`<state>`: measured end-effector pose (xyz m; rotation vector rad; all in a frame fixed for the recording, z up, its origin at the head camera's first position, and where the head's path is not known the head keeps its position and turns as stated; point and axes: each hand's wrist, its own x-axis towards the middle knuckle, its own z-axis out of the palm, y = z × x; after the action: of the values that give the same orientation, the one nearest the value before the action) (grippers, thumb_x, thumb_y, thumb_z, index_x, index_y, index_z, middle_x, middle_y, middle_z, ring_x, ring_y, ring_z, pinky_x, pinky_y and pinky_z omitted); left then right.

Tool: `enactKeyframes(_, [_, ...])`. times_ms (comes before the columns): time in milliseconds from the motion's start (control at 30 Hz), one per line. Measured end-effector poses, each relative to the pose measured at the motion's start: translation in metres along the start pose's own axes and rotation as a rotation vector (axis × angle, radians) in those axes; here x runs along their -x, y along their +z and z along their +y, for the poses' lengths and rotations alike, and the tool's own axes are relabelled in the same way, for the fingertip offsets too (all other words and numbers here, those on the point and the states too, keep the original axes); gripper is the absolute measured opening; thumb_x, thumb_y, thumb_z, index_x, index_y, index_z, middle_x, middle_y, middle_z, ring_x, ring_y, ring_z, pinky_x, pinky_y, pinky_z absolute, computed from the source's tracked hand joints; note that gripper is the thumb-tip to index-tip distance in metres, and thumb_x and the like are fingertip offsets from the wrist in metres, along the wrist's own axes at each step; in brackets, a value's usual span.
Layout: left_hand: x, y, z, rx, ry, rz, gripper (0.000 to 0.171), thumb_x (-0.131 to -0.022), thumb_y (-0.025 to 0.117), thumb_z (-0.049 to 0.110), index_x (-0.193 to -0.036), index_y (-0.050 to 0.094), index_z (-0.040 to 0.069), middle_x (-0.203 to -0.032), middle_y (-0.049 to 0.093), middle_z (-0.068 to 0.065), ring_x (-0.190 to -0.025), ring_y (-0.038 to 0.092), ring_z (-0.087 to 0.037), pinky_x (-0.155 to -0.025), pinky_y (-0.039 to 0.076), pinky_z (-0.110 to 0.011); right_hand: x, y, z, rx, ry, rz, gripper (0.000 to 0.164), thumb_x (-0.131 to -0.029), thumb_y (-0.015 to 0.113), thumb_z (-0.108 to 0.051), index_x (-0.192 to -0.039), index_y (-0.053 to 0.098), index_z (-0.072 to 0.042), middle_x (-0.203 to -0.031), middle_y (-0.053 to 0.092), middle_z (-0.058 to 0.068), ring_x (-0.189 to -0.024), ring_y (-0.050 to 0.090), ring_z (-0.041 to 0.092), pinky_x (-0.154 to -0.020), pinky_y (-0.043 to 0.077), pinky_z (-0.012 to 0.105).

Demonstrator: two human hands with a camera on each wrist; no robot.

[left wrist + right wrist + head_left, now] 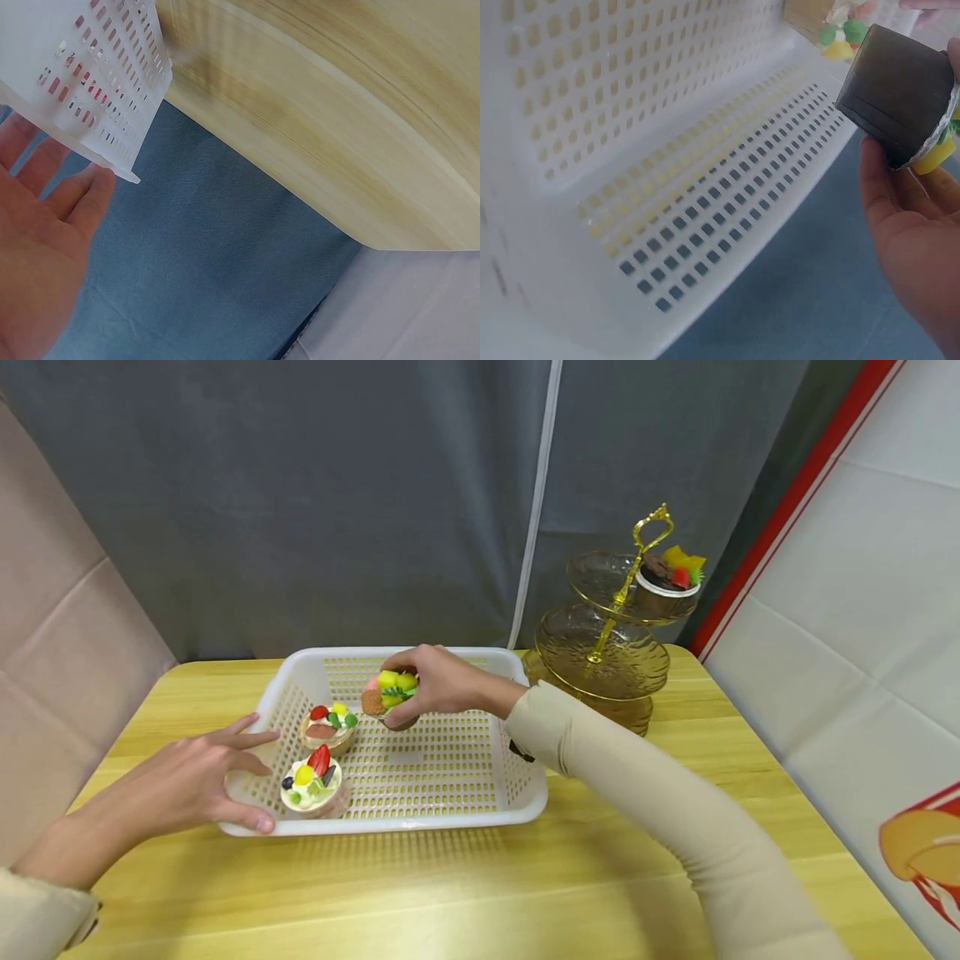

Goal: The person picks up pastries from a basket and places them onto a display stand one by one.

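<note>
My right hand point(444, 680) grips a small model dessert point(396, 687) above the white perforated basket point(405, 824). Yellow and green fruit pieces top this dessert, and its dark brown cup point(896, 90) shows in the right wrist view. My left hand point(197, 781) rests at the basket's left end, fingers spread, thumb on the front rim. The left wrist view shows its fingertips against the rim's underside. Inside the basket on the left are two cream-topped desserts: a tart point(328, 731) with red and yellow fruit, and a cup point(315, 789) with a strawberry slice.
Behind my right forearm stands a three-tier amber cake stand point(600, 652) with a gold handle. A chocolate dessert point(670, 578) with fruit sits on its top tier. A grey curtain point(300, 510) hangs behind the wooden table point(465, 902), with pale walls at both sides.
</note>
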<state>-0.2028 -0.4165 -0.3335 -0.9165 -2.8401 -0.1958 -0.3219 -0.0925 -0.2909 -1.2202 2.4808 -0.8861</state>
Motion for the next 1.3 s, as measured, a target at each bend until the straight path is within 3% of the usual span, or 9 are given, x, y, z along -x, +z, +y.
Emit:
enactKeyframes(267, [0.0,0.0,-0.001,-0.001,0.016,-0.004,0.067,-0.058,0.077,0.074,-0.091,0.079,0.016,-0.129,0.065,-0.016,-0.125,0.05,-0.05,-0.073,0.053,-0.058,0.023,-0.018,-0.004,0.085,0.05,0.027,0.058,-0.077,0.084,-0.039,-0.126,0.065,-0.014,-0.098,0.065,-0.005,-0.079,0.056,0.012,-0.069,0.046,0.025])
enactKeyframes(667, [0.0,0.0,-0.001,-0.004,0.017,0.006,0.067,-0.057,0.077,0.075,-0.09,0.079,0.016,-0.129,0.065,-0.016,-0.125,0.051,-0.05,-0.073,0.053,-0.058,0.061,-0.054,-0.004,0.024,0.045,0.077,0.057,-0.077,0.084,-0.035,-0.125,0.065,-0.011,-0.099,0.065,-0.001,-0.078,0.059,0.015,-0.069,0.05,0.029])
enactKeyframes(1067, [0.002,0.002,-0.001,0.002,0.023,0.025,0.066,-0.058,0.078,0.074,-0.09,0.078,0.017,-0.127,0.067,-0.012,-0.124,0.052,-0.048,-0.066,0.053,-0.055,0.093,-0.082,-0.002,0.048,0.109,0.149,0.062,-0.077,0.086,-0.034,-0.13,0.064,-0.009,-0.107,0.068,0.0,-0.086,0.063,0.014,-0.076,0.052,0.031])
enactKeyframes(1300, [0.002,0.001,-0.001,-0.001,0.015,0.024,0.066,-0.058,0.078,0.074,-0.09,0.079,0.016,-0.126,0.067,-0.012,-0.124,0.052,-0.047,-0.066,0.053,-0.055,0.113,-0.102,-0.004,0.046,0.156,0.204,0.063,-0.077,0.086,-0.034,-0.131,0.063,-0.011,-0.104,0.067,0.003,-0.084,0.059,0.018,-0.072,0.051,0.031])
